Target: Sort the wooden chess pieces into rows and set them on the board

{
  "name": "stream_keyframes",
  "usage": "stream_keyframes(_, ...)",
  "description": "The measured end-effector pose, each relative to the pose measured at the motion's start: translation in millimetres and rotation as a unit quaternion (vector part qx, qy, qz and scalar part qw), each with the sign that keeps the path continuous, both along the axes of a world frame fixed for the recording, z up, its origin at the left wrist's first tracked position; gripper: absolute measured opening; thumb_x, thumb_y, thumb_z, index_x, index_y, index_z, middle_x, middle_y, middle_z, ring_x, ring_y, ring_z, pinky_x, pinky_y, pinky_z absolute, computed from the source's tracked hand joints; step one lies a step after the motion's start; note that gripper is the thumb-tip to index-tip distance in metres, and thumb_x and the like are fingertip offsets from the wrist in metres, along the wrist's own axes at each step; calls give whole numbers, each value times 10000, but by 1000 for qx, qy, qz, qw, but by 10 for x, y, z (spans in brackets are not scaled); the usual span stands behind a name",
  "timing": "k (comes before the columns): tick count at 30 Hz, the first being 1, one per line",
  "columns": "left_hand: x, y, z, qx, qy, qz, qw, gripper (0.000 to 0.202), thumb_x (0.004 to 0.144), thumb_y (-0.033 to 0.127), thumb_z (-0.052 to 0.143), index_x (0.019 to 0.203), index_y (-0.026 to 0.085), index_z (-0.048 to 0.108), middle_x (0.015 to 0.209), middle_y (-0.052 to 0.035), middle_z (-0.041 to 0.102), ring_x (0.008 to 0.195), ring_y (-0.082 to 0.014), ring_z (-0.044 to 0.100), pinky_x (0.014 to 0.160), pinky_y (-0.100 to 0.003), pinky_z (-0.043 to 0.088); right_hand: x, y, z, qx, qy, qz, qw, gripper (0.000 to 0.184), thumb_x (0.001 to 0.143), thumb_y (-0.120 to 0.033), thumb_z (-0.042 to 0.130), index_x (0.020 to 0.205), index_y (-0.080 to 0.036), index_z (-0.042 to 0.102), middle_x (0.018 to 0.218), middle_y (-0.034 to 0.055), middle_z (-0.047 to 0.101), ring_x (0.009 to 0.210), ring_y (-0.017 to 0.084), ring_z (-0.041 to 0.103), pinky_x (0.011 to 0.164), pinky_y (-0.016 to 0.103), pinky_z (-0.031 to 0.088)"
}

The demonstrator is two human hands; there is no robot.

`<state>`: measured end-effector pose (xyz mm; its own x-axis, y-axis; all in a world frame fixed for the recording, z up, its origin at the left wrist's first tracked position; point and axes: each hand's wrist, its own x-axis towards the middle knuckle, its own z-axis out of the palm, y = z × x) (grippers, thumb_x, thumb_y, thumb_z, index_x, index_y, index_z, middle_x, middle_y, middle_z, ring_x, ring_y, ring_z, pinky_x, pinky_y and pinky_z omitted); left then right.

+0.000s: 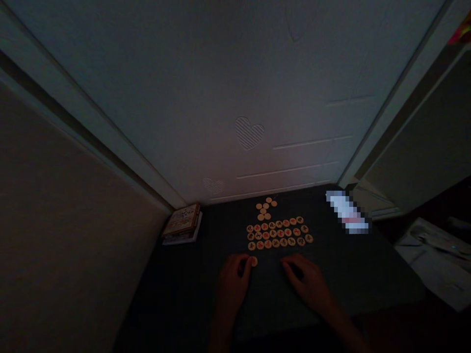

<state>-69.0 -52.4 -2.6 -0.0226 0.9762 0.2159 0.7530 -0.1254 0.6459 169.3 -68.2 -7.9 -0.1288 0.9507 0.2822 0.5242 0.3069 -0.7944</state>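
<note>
Round wooden Chinese chess pieces (280,233) with red or black characters lie face up in three rows on the dark table. Behind the rows sits a loose cluster of blank-looking pieces (262,211). In front of the nearest row, at its left end, my left hand (234,274) pinches one Chinese chess piece (254,262) between thumb and fingers, down at the tabletop. My right hand (307,280) rests to the right, its fingers curled and thumb drawn in. No piece shows at its fingertips. Dim light blurs the finger details.
A stack of books or boxes (182,223) stands at the table's back left. A bright pixelated object (348,213) lies at the back right. The pale panel with embossed hearts (249,133) rises along the table's back edge. White items (437,260) lie beyond the right edge.
</note>
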Motion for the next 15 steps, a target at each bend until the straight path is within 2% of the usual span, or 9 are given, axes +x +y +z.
stream_keyframes(4, 4, -44, 22, 23, 10, -16, 1000, 245, 947, 439, 600, 1049, 235, 692, 975, -45, 700, 806, -197, 666, 777, -344, 565, 1, 5, -6, -6, 1, 1, 1000, 205, 998, -320, 521, 1045, -247, 708, 984, 52, 749, 923, 215, 713, 854, 346, 567)
stream_keyframes(8, -6, -62, -8, 43, 33, -60, 997, 209, 946, 391, 615, 1092, 284, 720, 1108, -45, 695, 980, -221, 685, 892, -376, 572, 2, 7, -9, -5, -2, 0, 1000, 209, 998, -326, 521, 1044, -254, 713, 991, 54, 753, 925, 221, 719, 866, 354, 572)
stream_keyframes(15, -10, -23, -120, 58, 16, -17, 998, 246, 973, 393, 578, 1121, 292, 746, 1100, -53, 708, 934, -208, 709, 838, -340, 607, -3, 4, -2, 0, 1, -3, 1000, 225, 1001, -335, 517, 1039, -251, 721, 971, 63, 756, 909, 222, 724, 843, 346, 580)
